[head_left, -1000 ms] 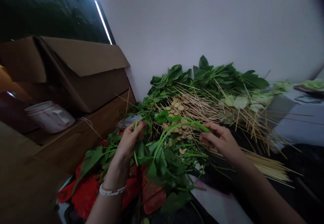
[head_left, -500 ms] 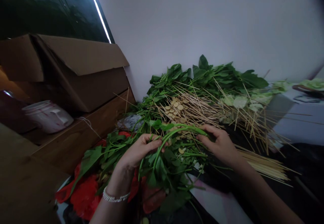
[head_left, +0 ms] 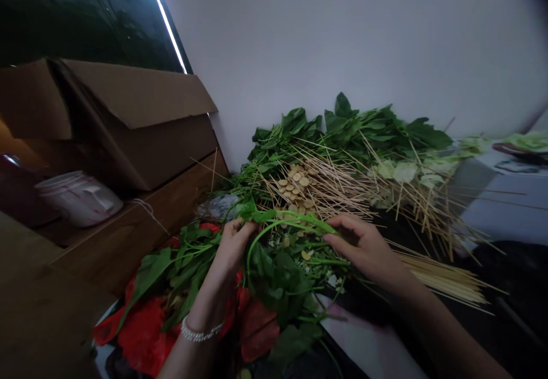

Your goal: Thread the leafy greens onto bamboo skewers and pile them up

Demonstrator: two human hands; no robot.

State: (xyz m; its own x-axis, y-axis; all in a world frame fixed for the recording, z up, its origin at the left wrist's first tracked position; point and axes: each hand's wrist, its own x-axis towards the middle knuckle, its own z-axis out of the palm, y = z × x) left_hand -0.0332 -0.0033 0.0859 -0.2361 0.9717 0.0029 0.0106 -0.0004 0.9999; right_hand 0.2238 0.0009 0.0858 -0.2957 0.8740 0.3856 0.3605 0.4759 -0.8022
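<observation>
Drawing left grip [head_left: 233, 243] back to leafy side; can't tell if closed on anything. Still pinching green stems [head_left: 317, 223] with right grip [head_left: 363, 246], arched between both, in front of skewers [head_left: 342, 188]. Likely mid-handling, not set down yet.

- A cardboard box [head_left: 158, 150], its flaps raised, stands beyond and left of the left fingers [head_left: 247, 229].
- A white jug [head_left: 68, 201] tilts farther left of those fingers, near the box.
- A wooden ledge [head_left: 190, 196] runs left of the fingers, a thin white string [head_left: 146, 204] trailing across it.
- Behind, a pale wall [head_left: 342, 36] rises beyond all fingers.
</observation>
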